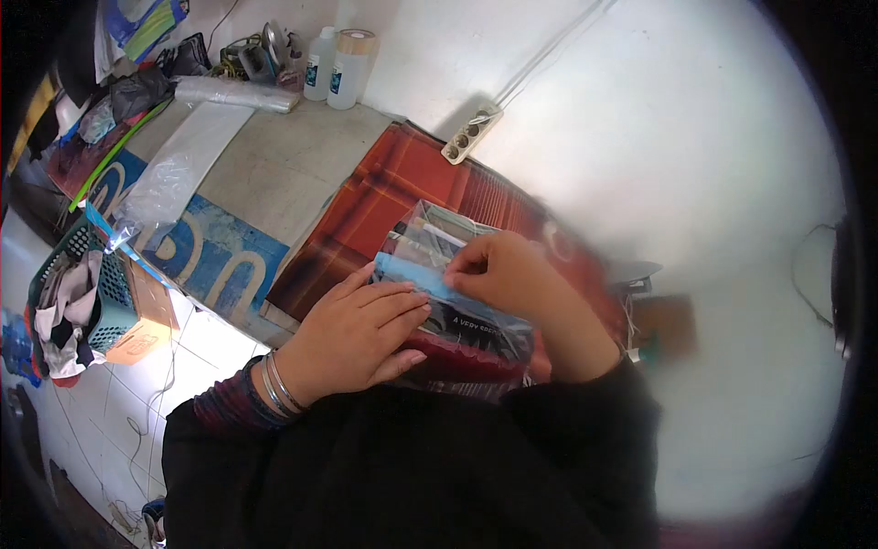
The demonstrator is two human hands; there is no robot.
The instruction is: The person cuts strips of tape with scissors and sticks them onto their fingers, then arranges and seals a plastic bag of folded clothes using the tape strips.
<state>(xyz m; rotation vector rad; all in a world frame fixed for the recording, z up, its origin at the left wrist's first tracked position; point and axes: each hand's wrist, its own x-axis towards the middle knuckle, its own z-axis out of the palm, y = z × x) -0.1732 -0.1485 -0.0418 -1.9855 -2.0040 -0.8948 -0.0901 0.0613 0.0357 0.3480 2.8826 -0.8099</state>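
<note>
A clear plastic bag (485,352) lies in front of me with folded dark and red fabric inside, and printed lettering shows through it. Across its middle runs a light blue strip (416,273). My left hand (361,334) rests flat on the bag's left side, its fingers stretched out and their tips by the strip. At the strip's right part, my right hand (503,274) has its fingers curled and pinched together. What sits between those fingertips is hidden.
Under the bag is a red plaid cloth (402,169). A power strip (471,134) lies by the wall. Bottles (347,73) and a plastic roll (236,93) stand and lie at the back. A green basket (110,279) with clothes is on the left.
</note>
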